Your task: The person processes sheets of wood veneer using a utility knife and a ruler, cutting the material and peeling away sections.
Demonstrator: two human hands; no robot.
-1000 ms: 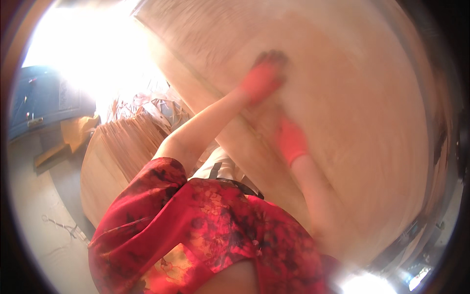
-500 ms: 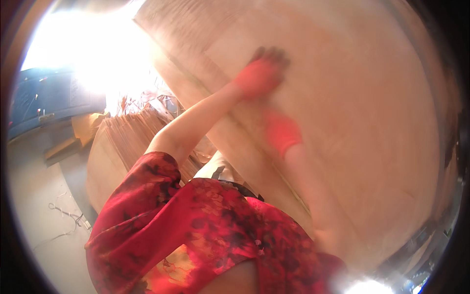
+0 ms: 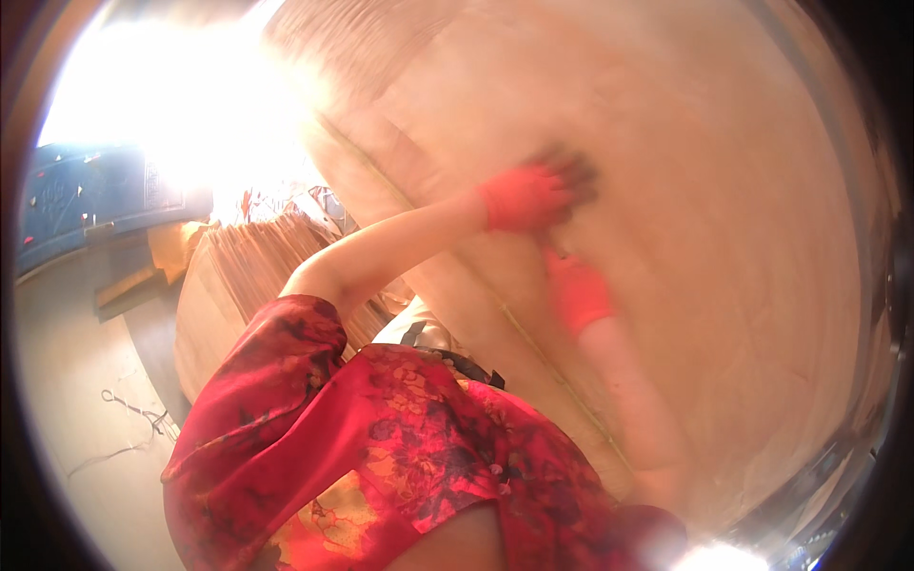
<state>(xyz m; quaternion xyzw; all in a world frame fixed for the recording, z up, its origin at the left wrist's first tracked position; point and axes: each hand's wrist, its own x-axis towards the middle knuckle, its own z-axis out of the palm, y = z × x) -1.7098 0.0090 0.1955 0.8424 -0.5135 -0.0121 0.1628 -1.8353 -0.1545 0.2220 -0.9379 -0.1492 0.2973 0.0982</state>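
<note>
Wood sheet [image 3: 724, 266] lies beside stacked sheets [image 3: 257, 266], near a blue object [image 3: 81, 205].

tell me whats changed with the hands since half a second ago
The left hand and right hand have both shifted rightward and downward in the picture, over the broad wood-coloured sheet. Blur hides whether either took hold of or let go of anything. The stack of thin sheets stays at the left, near the blue object.
</note>
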